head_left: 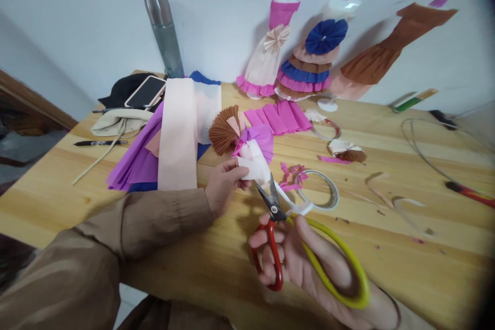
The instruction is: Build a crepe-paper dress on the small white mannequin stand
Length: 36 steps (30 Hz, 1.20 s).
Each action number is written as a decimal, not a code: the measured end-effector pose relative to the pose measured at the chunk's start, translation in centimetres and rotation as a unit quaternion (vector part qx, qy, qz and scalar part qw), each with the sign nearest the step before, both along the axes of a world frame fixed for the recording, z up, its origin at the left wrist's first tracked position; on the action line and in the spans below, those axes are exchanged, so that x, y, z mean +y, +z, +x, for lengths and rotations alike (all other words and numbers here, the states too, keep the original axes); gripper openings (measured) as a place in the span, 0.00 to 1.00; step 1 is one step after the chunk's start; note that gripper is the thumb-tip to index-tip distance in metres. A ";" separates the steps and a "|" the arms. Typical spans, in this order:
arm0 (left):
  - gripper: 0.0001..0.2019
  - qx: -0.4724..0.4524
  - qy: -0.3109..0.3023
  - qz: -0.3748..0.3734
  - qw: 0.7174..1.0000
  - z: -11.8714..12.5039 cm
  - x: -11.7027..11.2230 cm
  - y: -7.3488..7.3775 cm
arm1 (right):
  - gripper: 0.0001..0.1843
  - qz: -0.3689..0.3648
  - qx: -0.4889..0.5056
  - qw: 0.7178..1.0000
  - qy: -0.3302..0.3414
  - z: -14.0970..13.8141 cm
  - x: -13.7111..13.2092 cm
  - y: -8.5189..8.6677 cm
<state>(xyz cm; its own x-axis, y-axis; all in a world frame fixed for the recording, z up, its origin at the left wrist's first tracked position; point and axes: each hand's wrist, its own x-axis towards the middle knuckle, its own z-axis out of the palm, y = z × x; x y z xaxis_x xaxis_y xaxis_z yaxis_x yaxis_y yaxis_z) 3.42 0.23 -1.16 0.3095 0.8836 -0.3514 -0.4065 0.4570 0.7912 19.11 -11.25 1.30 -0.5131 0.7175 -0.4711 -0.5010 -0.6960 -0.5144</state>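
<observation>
My left hand [223, 185] pinches a small piece of pale cream paper [253, 167] above the wooden table [209, 263]. My right hand [309, 265] grips scissors [276, 211] with one red and one yellow-green handle loop; the dark blades are parted and point up at the paper's lower edge. A white strip trails from the paper past the blades toward a tape ring [319, 191].
Sheets of purple, peach and blue crepe paper [170, 139], a brown pleated fan [224, 129], pink folded paper [278, 116], scraps, a phone [146, 91], a pen [99, 143], a steel flask [164, 33] and three paper dress models [309, 56] against the wall.
</observation>
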 end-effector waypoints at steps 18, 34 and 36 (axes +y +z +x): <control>0.08 -0.008 0.000 -0.003 1.000 0.0 -0.3 0.2 | 0.22 0.046 -0.049 0.995 -0.074 -1.9 1.6 0.3; 0.08 -0.010 -0.012 0.014 1.000 -0.1 -0.3 0.0 | 0.25 0.065 -0.025 0.997 -0.026 0.5 0.7 -0.6; 0.09 -0.008 -0.014 0.010 1.000 0.0 -0.3 0.0 | 0.25 0.067 -0.050 0.996 -0.027 0.4 0.9 -0.5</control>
